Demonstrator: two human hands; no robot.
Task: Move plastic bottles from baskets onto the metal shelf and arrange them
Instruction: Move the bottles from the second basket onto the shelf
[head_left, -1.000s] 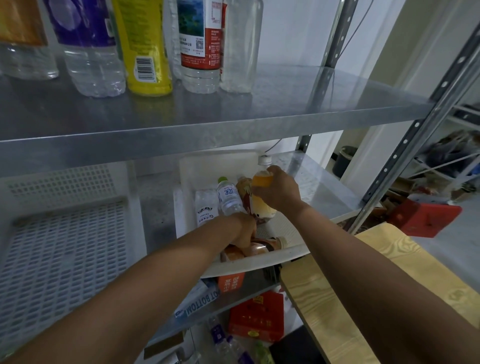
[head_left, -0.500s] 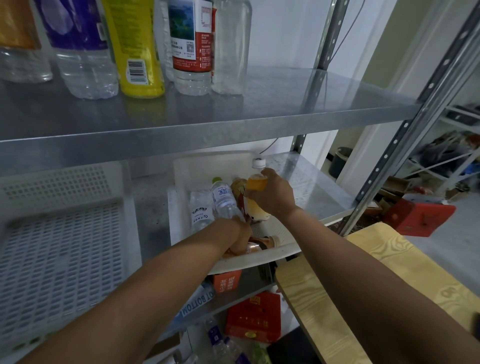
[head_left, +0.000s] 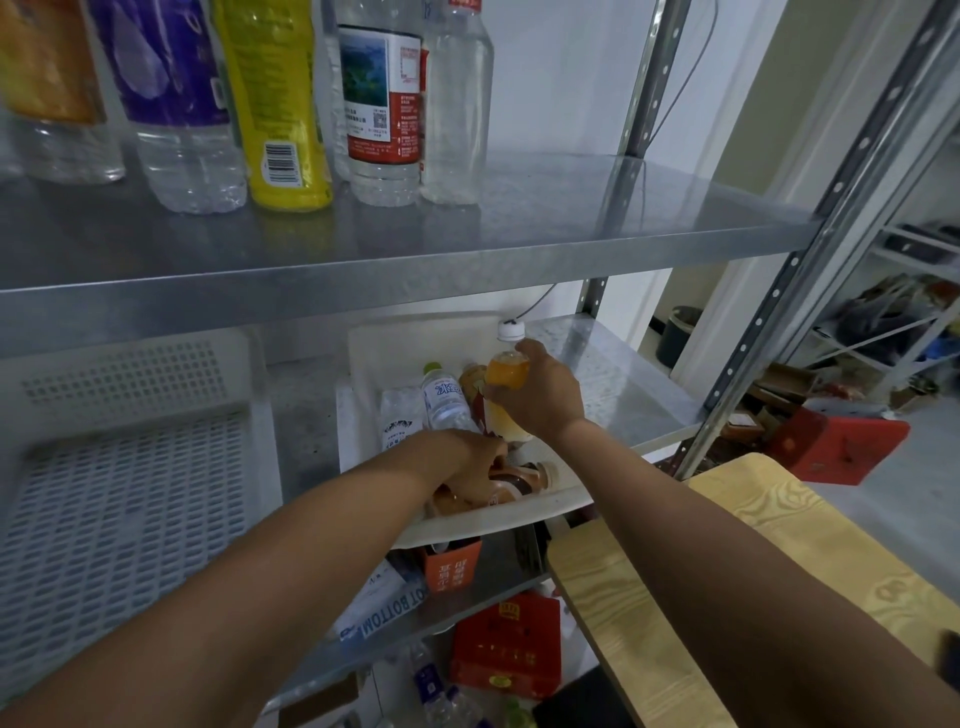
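A white plastic basket (head_left: 498, 517) sits on the lower metal shelf and holds several bottles. My right hand (head_left: 543, 397) grips an orange-drink bottle (head_left: 508, 368) with a white cap, upright just above the basket. My left hand (head_left: 470, 462) reaches into the basket and curls round a brown bottle (head_left: 519, 480) lying on its side. A clear water bottle with a green cap (head_left: 444, 397) lies between other bottles behind my left hand. Several bottles (head_left: 280, 104) stand on the upper metal shelf (head_left: 519, 223) at its left.
An empty white perforated basket (head_left: 119, 467) occupies the lower shelf's left. The upper shelf's right half is bare metal. Shelf uprights (head_left: 810, 260) rise at the right. A yellow wooden table (head_left: 727, 571) lies below right; boxes and bottles sit beneath the shelf.
My right hand has raised the orange-drink bottle slightly and drawn it a little toward the right. My left hand stays on the brown bottle in the basket.
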